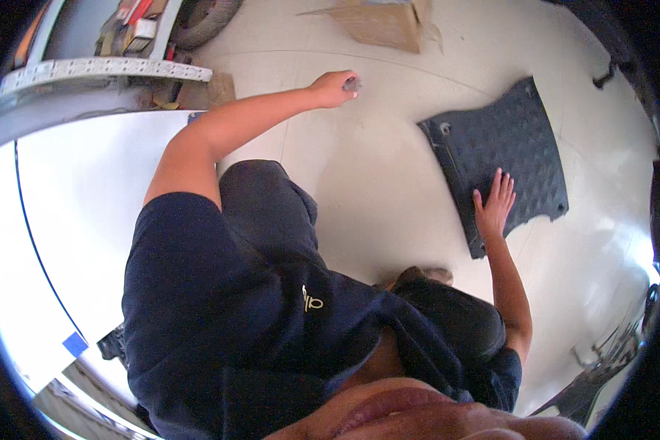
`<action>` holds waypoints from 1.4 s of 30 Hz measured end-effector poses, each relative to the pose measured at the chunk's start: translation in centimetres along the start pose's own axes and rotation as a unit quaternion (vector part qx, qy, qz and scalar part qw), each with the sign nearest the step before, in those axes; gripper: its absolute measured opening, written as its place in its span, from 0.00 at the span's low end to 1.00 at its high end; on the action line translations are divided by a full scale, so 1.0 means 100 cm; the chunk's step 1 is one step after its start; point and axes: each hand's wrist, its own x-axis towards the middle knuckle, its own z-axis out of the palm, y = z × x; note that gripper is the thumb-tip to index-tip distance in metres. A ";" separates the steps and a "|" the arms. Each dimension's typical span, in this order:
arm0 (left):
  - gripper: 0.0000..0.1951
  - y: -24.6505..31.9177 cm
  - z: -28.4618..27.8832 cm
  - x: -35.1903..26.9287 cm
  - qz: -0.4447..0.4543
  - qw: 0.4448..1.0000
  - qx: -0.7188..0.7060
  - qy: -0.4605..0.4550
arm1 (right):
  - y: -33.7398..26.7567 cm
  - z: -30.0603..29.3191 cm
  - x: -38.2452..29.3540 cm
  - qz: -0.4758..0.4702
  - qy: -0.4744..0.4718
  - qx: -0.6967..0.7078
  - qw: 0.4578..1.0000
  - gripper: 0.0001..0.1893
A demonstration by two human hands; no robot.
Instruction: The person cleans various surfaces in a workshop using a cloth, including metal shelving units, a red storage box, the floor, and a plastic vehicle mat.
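My left hand (335, 89) is stretched out above the pale floor, its fingers curled around a small grey thing (352, 84), blurred and too small to name. A black textured mat or moulded panel (522, 137) lies on the floor at the right, with round fittings or holes near its corners. My right hand (494, 212) rests palm down near its lower left edge, fingers spread and holding nothing. My two hands are well apart.
At the upper left stands a perforated white metal rack (104, 67) with boxes and a tyre (206, 22) beside it. A cardboard box (388, 27) is at the top. A large glossy white surface (88, 181) lies left of my body. Dark metal parts (599, 352) are at the lower right.
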 end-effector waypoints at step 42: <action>0.29 -0.251 0.005 -0.064 -0.439 0.765 0.011 0.471 | 0.075 -0.039 0.243 -0.066 0.140 0.150 0.977 0.22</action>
